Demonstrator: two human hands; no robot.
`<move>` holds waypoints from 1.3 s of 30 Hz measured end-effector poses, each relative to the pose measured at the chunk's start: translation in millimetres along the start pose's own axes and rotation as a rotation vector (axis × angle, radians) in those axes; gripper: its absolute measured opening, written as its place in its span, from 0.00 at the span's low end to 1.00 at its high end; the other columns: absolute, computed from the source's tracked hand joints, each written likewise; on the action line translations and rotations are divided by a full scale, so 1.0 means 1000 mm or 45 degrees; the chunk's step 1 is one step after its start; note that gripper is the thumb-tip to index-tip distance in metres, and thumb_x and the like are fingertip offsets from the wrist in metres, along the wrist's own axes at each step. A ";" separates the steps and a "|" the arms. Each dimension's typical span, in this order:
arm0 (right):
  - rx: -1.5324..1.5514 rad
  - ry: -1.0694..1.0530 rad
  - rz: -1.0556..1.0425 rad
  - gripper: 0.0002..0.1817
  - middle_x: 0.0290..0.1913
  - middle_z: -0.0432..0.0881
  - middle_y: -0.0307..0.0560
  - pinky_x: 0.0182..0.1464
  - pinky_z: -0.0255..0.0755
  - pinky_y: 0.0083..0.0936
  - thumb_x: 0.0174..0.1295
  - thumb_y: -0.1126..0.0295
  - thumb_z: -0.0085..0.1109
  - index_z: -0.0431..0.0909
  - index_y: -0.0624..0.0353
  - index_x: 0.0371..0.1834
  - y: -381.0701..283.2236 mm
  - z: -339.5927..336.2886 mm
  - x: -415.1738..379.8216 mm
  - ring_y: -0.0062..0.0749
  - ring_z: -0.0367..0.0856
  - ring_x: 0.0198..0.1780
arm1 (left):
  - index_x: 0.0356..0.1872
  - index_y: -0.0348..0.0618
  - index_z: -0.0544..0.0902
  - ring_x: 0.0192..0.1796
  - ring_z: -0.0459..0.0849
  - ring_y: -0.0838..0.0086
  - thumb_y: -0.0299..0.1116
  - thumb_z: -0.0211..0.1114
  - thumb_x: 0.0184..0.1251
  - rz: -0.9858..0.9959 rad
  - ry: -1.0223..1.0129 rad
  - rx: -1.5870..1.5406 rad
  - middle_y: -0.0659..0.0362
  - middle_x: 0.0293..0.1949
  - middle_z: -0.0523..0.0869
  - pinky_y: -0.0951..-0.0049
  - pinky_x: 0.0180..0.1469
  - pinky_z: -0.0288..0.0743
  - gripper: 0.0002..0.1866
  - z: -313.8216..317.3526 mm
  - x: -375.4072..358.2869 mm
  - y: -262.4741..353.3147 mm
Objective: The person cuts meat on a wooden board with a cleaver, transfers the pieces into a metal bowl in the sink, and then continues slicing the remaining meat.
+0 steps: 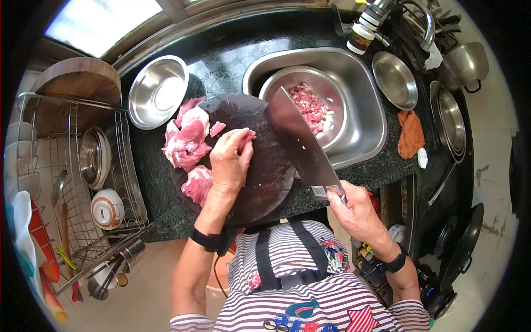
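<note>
My right hand [357, 213] grips a cleaver [301, 135] by its handle, with the broad blade tilted over the right edge of the cutting board and the metal bowl. Closed at the fingertips, my left hand [231, 160] pinches a small piece of meat [250, 135] above the round dark cutting board [265, 188]. Larger chunks of raw meat [188, 141] lie along the board's left side, and a small strip of meat [217, 128] sits near my left fingers. Diced meat [311, 109] fills part of the metal bowl [268, 83] standing in the sink.
The steel sink [365, 122] is right of the board, below a faucet [428, 25]. An empty steel bowl [159, 93] stands at the upper left. A wire dish rack [130, 166] is on the left. An orange cloth [410, 134] and a steel basin [394, 81] lie right of the sink.
</note>
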State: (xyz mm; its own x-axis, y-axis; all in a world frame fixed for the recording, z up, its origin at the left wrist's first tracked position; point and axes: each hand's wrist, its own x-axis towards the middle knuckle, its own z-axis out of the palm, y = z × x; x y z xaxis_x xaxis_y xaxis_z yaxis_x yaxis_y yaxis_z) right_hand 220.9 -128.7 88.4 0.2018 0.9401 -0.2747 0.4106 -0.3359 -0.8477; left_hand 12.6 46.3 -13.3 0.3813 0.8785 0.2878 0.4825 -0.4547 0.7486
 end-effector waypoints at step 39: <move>-0.709 -0.130 -0.385 0.07 0.23 0.80 0.61 0.31 0.79 0.44 0.49 0.81 0.56 0.70 0.67 0.30 -0.009 0.034 0.035 0.54 0.84 0.27 | 0.54 0.43 0.84 0.60 0.81 0.51 0.16 0.66 0.53 0.219 -0.082 0.244 0.48 0.54 0.84 0.58 0.60 0.76 0.23 0.016 -0.019 0.015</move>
State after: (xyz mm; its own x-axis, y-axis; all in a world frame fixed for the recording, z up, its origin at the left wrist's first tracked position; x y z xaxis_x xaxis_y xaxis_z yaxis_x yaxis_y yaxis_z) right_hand 194.5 -90.5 71.0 -0.0692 0.9897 -0.1256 0.8421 -0.0095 -0.5393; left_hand 25.0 21.0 -16.8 0.5169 0.7777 0.3577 0.5448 -0.6212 0.5633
